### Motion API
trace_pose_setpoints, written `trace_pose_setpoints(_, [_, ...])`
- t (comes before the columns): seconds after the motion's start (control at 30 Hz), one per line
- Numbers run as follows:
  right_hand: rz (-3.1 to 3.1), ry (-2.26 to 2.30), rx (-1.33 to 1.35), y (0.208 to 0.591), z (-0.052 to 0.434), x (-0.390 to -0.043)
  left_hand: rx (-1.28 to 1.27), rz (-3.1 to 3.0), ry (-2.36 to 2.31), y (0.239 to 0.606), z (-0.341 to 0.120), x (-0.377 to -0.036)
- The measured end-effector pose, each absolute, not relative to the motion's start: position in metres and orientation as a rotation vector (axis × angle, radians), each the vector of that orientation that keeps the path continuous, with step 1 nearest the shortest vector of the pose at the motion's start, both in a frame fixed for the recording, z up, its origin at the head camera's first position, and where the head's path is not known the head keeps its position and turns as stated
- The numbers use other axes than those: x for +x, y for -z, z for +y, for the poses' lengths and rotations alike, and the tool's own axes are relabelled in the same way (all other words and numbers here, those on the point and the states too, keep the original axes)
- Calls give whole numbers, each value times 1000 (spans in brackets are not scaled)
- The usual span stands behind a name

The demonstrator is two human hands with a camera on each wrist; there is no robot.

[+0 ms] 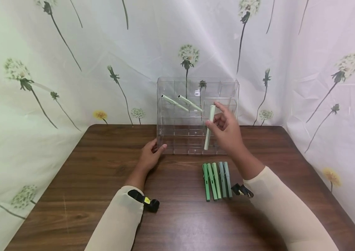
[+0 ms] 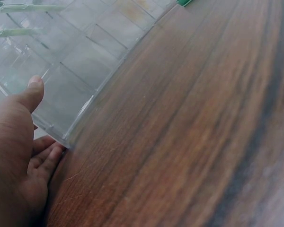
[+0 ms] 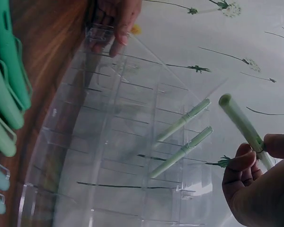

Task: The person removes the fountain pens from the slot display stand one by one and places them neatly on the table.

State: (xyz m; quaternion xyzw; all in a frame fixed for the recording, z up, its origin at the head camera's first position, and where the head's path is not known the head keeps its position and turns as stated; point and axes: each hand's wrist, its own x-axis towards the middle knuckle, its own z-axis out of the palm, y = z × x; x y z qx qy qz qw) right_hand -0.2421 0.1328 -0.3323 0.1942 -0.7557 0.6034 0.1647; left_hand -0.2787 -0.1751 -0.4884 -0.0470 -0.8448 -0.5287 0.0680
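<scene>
A clear acrylic organizer (image 1: 196,139) with several compartments stands at the back of the wooden table (image 1: 102,195). Two pale green pens (image 1: 175,102) (image 3: 180,123) lean in its top row. My right hand (image 1: 226,130) pinches a third pale green pen (image 1: 209,127) (image 3: 241,124) upright in front of the organizer's right side. My left hand (image 1: 150,155) (image 2: 19,156) holds the organizer's lower left corner (image 2: 61,137), thumb against its front and fingers behind its side. Several green pens (image 1: 216,180) (image 3: 4,94) lie side by side on the table in front of the organizer.
A white cloth printed with dandelions (image 1: 70,69) hangs behind and beside the table. Small black wrist cameras (image 1: 147,202) sit on both cream sleeves. The table's edges run close on the left and right.
</scene>
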Motion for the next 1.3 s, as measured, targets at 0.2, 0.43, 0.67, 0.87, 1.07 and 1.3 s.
trace_pose_setpoints(0.2, [-2196, -1710, 546, 343, 137, -236, -133, -2561, 1583, 490, -176, -278])
trace_pose_setpoints(0.43, [-2303, -1657, 521, 351, 143, -229, -134, -2557, 1580, 489, -175, -278])
trace_pose_setpoints(0.67, [-2443, -1607, 551, 364, 148, -224, -136, -2547, 1562, 488, -175, -279])
trace_pose_setpoints(0.87, [-2578, -1551, 564, 377, 149, -221, -130, -2537, 1571, 490, -176, -279])
trace_pose_setpoints(1.07, [-2640, -1558, 587, 387, 150, -220, -120, -2561, 1562, 491, -178, -280])
trace_pose_setpoints(1.3, [-2652, -1598, 604, 396, 154, -220, -114, -2590, 1525, 489, -177, -279])
